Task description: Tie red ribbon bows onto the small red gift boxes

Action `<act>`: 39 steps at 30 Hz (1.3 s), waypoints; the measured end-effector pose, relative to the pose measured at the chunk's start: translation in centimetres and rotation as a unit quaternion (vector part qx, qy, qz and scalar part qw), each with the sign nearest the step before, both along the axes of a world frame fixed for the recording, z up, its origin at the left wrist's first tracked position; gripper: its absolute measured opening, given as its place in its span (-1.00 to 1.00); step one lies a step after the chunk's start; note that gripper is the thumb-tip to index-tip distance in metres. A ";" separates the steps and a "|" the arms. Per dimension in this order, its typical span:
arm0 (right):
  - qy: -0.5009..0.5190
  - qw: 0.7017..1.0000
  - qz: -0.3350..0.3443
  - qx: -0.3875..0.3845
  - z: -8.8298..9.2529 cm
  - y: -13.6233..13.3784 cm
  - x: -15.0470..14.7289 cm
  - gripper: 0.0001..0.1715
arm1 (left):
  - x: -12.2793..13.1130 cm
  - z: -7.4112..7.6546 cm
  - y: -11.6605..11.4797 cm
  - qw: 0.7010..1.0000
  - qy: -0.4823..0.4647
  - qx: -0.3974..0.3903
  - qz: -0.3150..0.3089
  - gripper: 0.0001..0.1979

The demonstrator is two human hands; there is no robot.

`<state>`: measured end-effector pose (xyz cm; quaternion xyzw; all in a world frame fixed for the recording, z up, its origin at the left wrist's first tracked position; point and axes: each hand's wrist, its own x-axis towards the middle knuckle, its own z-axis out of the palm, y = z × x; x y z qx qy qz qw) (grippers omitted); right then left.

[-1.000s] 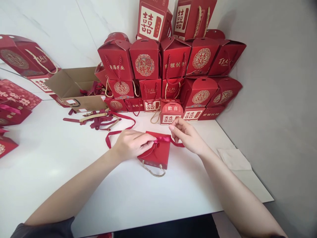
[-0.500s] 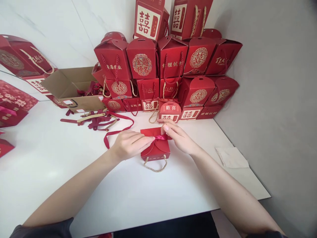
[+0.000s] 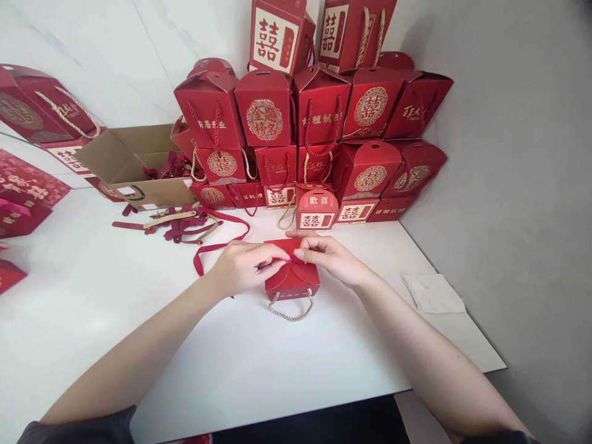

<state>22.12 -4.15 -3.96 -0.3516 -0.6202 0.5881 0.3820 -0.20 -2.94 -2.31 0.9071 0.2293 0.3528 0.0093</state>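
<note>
A small red gift box (image 3: pixel 289 285) stands on the white table, its curved flaps folded together on top and a twisted cream rope handle (image 3: pixel 291 319) hanging at the front. Over the middle of its lid, my left hand (image 3: pixel 245 265) pinches a pink-red ribbon (image 3: pixel 290 261) between thumb and fingertips. From the right, my right hand (image 3: pixel 330 256) closes its thumb and index finger at the same ribbon, little of which shows between the fingertips. A longer dark red ribbon (image 3: pixel 222 246) lies curled on the table behind my left hand.
Stacked red gift boxes (image 3: pixel 266 114) line the back wall. Left of them is an open cardboard carton (image 3: pixel 152 194) with ribbons inside, and a pile of ribbon straps (image 3: pixel 178 225) before it. More red boxes (image 3: pixel 23 216) stand far left; a folded white cloth (image 3: pixel 433 293) lies right.
My right fingers have come down and inward from above the ribbon to pinch at the box's centre. Less ribbon shows between my hands. The box has shifted very slightly right.
</note>
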 end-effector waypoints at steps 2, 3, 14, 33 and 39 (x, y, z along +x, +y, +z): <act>-0.005 1.000 -0.010 0.005 -0.1 0.0 0.2 -0.63 | 0.0 0.5 -0.1 0.983 -0.016 -0.181 -0.003 -0.88; -0.007 1.000 -0.015 0.008 -0.1 0.0 0.3 -0.64 | 0.0 0.7 -0.2 0.963 -0.024 -0.267 -0.007 -0.87; -0.035 0.998 -0.040 0.036 0.0 0.0 1.5 -0.66 | -1.0 1.8 1.3 0.830 -0.036 -0.556 -0.022 -0.80; -0.142 0.973 -0.084 0.163 0.4 0.1 2.8 -0.69 | -2.3 3.6 1.9 0.828 0.118 -0.547 0.024 -0.68; -0.156 0.984 -0.046 0.077 1.5 -0.8 2.5 -0.47 | -2.0 3.9 1.7 0.822 0.107 -0.559 0.001 -0.72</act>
